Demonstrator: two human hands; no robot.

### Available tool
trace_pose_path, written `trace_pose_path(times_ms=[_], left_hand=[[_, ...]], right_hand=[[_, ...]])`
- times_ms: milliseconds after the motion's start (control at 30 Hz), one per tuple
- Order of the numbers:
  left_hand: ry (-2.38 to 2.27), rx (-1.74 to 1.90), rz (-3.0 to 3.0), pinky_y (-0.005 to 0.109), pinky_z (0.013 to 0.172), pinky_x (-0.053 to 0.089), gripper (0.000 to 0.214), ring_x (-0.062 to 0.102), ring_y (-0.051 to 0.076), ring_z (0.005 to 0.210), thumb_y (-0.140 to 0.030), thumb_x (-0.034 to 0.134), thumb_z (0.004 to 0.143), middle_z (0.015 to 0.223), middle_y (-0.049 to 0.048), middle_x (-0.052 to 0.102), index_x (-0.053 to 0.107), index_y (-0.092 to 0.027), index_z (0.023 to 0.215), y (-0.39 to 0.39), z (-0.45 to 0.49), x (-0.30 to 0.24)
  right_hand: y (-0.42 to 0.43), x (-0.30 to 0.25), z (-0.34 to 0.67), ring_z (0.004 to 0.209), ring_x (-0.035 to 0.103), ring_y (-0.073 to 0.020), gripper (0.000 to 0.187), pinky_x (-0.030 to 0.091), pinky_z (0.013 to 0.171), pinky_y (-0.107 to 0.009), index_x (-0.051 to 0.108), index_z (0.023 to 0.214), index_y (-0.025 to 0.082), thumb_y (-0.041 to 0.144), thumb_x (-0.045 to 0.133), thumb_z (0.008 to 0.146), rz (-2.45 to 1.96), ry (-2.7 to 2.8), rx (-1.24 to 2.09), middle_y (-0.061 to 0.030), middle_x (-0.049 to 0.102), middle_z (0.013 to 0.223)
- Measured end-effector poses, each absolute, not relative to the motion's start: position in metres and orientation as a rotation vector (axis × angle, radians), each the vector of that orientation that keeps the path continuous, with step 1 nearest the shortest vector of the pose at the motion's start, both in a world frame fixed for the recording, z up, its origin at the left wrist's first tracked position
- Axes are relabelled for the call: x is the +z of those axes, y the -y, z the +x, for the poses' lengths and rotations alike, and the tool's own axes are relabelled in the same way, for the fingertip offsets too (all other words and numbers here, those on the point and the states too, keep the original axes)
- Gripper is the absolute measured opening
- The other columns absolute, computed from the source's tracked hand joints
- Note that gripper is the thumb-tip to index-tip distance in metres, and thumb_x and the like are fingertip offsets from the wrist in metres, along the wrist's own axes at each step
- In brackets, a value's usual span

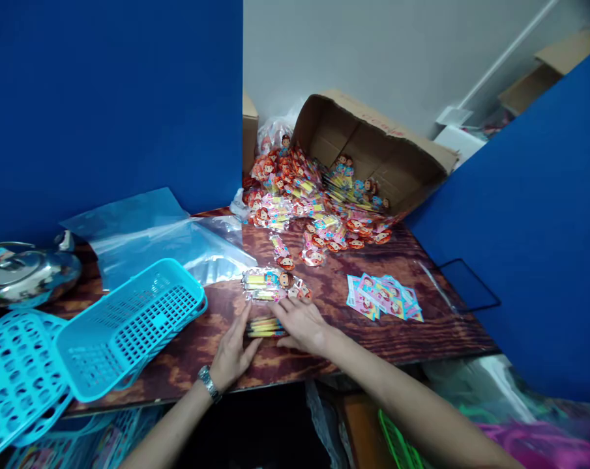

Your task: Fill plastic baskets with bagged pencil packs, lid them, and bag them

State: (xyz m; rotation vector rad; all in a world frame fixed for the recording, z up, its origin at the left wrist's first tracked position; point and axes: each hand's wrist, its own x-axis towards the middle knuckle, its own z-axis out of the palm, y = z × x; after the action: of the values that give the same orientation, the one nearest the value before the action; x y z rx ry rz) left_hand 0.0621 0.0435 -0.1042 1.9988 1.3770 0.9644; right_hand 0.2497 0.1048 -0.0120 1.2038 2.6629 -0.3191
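Observation:
Between my hands, near the table's front edge, lies a stack of clear-wrapped packets (pixel 265 327) with yellow stick-like edges. My left hand (pixel 231 355), a metal watch on its wrist, grips the stack's left end between thumb and fingers. Over the right end curls my right hand (pixel 302 326), its fingers partly hiding the stack. Just beyond my fingertips are more cartoon-figure packets (pixel 263 280) in clear wrapping. Two single packets, one with a red-haired figure (pixel 313 255), lie farther back.
A tipped cardboard box (pixel 373 130) spills a heap of packets (pixel 295 189) at the back. Printed cards (pixel 385 296) lie to the right. On the left are turquoise baskets (pixel 128 332), clear plastic sheets (pixel 143 228) and a metal kettle (pixel 30 273). Blue panels (pixel 534 228) flank the table.

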Motion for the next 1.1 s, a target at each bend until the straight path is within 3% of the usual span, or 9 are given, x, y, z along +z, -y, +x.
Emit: trace_pose_path(times_ms=[233,400,500,600,867,1100], left_hand=[[-1.382,0.999,2.039,0.041,0.101,0.042,0.069,0.046,0.025,0.125,-0.028,0.048,0.090,0.140,0.0142,0.041,0.008,-0.025,0.146,-0.035,0.055,-0.099],[-1.368,0.966,2.106,0.042,0.099,0.043,0.071,0.047,0.025,0.123,-0.028,0.048,0.090,0.136,0.0147,0.044,0.006,-0.023,0.146,-0.021,0.051,-0.100],[-1.377,0.965,2.095,0.041,0.099,0.043,0.072,0.046,0.025,0.123,-0.028,0.049,0.089,0.137,0.0145,0.043,0.006,-0.024,0.146,-0.020,0.052,-0.101],[-1.373,0.975,2.082,0.041,0.100,0.043,0.073,0.046,0.025,0.124,-0.029,0.051,0.089,0.137,0.0143,0.043,0.006,-0.024,0.146,-0.021,0.053,-0.100],[-1.349,1.008,1.986,0.040,0.098,0.045,0.074,0.051,0.024,0.119,-0.031,0.057,0.084,0.133,0.0124,0.049,0.015,-0.024,0.145,-0.024,0.049,-0.097],[-1.388,1.030,1.961,0.042,0.097,0.046,0.076,0.049,0.026,0.122,-0.036,0.060,0.083,0.139,0.0140,0.045,0.017,-0.024,0.145,-0.027,0.049,-0.093]], right_hand=[[-0.090,-0.015,0.269,0.100,0.057,-0.0231,0.047,0.047,0.083,-0.035,0.042,0.126,0.021,0.032,0.059,0.084,1.318,-2.617,-0.524,-0.0093,0.056,0.113],[-0.070,-0.033,0.273,0.120,0.045,-0.0260,0.057,0.042,0.094,-0.040,0.034,0.138,0.028,0.027,0.057,0.086,1.241,-2.893,-0.373,-0.0123,0.042,0.134],[-0.066,-0.046,0.282,0.126,0.038,-0.0261,0.049,0.040,0.096,-0.043,0.037,0.136,0.038,0.026,0.050,0.091,1.142,-3.064,-0.259,-0.0100,0.038,0.139],[-0.065,-0.052,0.289,0.131,0.031,-0.0255,0.042,0.036,0.100,-0.045,0.042,0.133,0.040,0.025,0.045,0.094,1.062,-3.147,-0.174,-0.0090,0.036,0.142],[-0.066,-0.049,0.290,0.132,0.031,-0.0237,0.040,0.035,0.102,-0.048,0.050,0.126,0.040,0.021,0.053,0.091,0.935,-3.274,-0.072,-0.0077,0.044,0.137],[-0.064,-0.048,0.290,0.136,0.024,-0.0262,0.040,0.028,0.104,-0.056,0.051,0.124,0.043,0.022,0.054,0.090,0.950,-3.281,-0.068,-0.0062,0.039,0.140]])
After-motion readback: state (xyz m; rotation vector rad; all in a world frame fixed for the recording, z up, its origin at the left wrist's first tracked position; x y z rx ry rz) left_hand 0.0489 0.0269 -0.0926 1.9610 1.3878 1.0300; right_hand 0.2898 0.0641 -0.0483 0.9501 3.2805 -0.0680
